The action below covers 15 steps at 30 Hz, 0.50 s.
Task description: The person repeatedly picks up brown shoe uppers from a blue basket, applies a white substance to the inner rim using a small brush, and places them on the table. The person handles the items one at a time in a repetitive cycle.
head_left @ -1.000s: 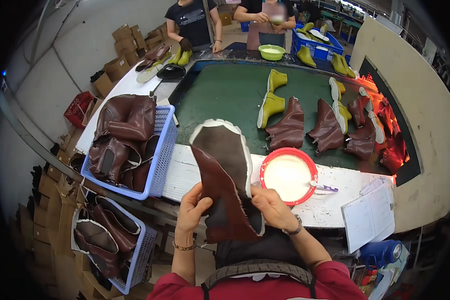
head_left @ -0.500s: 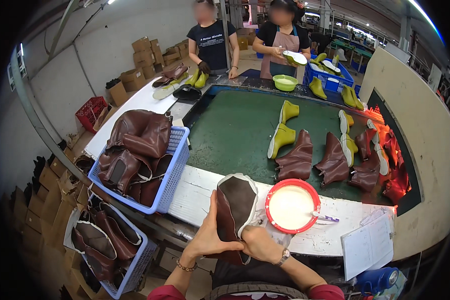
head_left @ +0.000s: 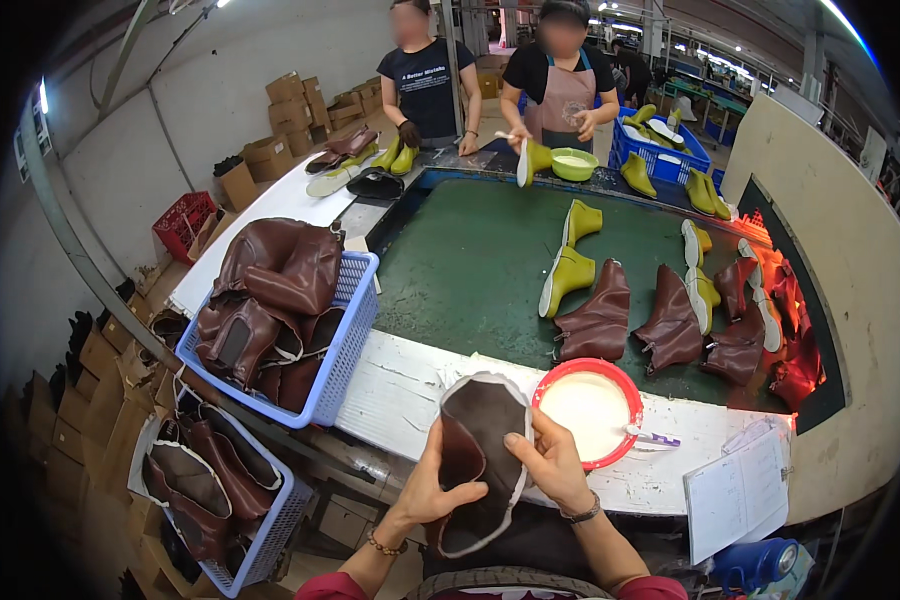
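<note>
Above the near edge of the table I hold a brown boot upper [head_left: 488, 420], its dark underside facing me and a pale rim around the edge. My left hand [head_left: 432, 487] grips its left side, with the thumb over the lower part. On the opposite side my right hand [head_left: 558, 465] has its fingers around the edge and its thumb pressed on the dark face. Just beyond the right hand stands a red bowl [head_left: 592, 466] of white liquid [head_left: 582, 408]. A brush handle [head_left: 658, 438] sticks out over its right rim.
A green conveyor belt [head_left: 450, 260] carries brown uppers [head_left: 597, 312] and yellow-green boots [head_left: 570, 278] toward a glowing opening [head_left: 790, 330]. Blue baskets [head_left: 355, 320] of uppers stand left. A clipboard [head_left: 735, 495] and blue bottle [head_left: 760, 563] are right. Two people stand across.
My right hand has moved from the upper's lower part to its right edge, and the upper has turned. Across the belt, the aproned person has lowered a yellow-green boot. Belt items shifted slightly right.
</note>
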Each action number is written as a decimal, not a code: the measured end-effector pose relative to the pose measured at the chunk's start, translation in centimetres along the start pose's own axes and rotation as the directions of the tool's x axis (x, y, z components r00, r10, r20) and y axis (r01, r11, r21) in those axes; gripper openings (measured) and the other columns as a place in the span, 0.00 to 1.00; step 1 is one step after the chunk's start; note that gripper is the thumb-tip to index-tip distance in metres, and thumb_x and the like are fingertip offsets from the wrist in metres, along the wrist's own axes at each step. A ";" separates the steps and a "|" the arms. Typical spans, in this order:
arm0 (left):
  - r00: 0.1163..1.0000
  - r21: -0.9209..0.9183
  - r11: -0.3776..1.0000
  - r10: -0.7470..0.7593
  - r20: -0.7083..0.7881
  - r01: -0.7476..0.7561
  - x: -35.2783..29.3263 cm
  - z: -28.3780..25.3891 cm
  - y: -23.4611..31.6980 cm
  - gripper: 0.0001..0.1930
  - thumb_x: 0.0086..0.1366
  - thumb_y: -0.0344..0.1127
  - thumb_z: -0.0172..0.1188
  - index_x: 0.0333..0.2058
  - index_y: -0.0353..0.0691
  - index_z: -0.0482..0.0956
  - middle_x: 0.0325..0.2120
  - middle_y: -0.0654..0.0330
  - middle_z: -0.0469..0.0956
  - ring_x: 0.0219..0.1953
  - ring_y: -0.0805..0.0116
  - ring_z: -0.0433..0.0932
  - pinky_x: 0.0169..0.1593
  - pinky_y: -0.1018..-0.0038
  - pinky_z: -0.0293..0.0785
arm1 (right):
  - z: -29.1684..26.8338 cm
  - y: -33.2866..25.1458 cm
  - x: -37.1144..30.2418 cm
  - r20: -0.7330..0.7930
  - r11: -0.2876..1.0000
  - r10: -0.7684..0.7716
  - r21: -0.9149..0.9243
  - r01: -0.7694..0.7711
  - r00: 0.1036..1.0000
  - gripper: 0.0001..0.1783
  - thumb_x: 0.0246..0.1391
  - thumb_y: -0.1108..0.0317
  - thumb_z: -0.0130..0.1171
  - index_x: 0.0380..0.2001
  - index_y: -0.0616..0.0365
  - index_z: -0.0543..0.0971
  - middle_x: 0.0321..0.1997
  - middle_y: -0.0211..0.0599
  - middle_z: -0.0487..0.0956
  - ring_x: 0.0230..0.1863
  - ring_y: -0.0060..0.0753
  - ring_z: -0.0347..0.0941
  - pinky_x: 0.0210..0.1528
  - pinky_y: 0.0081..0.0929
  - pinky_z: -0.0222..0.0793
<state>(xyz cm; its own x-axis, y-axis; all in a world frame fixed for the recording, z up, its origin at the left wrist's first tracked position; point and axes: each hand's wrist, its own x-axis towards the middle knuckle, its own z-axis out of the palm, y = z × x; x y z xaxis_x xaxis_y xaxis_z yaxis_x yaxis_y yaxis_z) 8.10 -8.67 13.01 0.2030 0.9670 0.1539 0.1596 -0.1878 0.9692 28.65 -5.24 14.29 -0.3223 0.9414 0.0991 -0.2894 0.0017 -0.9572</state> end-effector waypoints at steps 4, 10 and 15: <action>0.993 -0.065 0.998 -0.003 -0.117 -0.005 -0.2 1.3 0.4 0.57 0.53 0.33 0.73 0.73 0.30 0.41 0.66 0.43 0.63 0.66 0.55 0.67 0.68 0.65 0.65 | 1.1 2.3 -1.4 0.078 0.990 0.022 -0.137 -0.011 0.997 0.18 0.63 0.67 0.65 0.52 0.65 0.76 0.32 0.23 0.76 0.32 0.13 0.69 0.31 0.21 0.67; 0.962 -0.427 0.872 -0.271 -0.014 0.240 -0.3 -4.0 0.5 0.30 0.54 0.20 0.57 0.59 0.23 0.73 0.42 0.56 0.83 0.42 0.72 0.79 0.48 0.77 0.75 | -1.3 1.9 -0.8 0.049 0.974 0.169 -0.164 -0.159 0.984 0.23 0.62 0.72 0.64 0.58 0.65 0.74 0.47 0.30 0.80 0.46 0.18 0.75 0.48 0.22 0.73; 0.889 -0.257 0.851 -0.447 0.103 0.458 -2.2 -4.9 -3.2 0.27 0.64 0.23 0.58 0.63 0.23 0.71 0.44 0.59 0.84 0.40 0.78 0.79 0.44 0.82 0.76 | -1.6 2.5 -0.5 0.064 0.944 -0.138 -0.293 0.151 0.988 0.24 0.59 0.66 0.70 0.56 0.64 0.77 0.52 0.36 0.82 0.51 0.21 0.77 0.54 0.25 0.73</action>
<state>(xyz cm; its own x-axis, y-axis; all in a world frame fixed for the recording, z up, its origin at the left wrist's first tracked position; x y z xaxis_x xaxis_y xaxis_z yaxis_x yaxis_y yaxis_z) 2.42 -9.36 10.48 0.2084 0.9256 -0.3159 -0.0197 0.3269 0.9448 29.59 -5.19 11.40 -0.3365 0.9086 0.2474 -0.0581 0.2422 -0.9685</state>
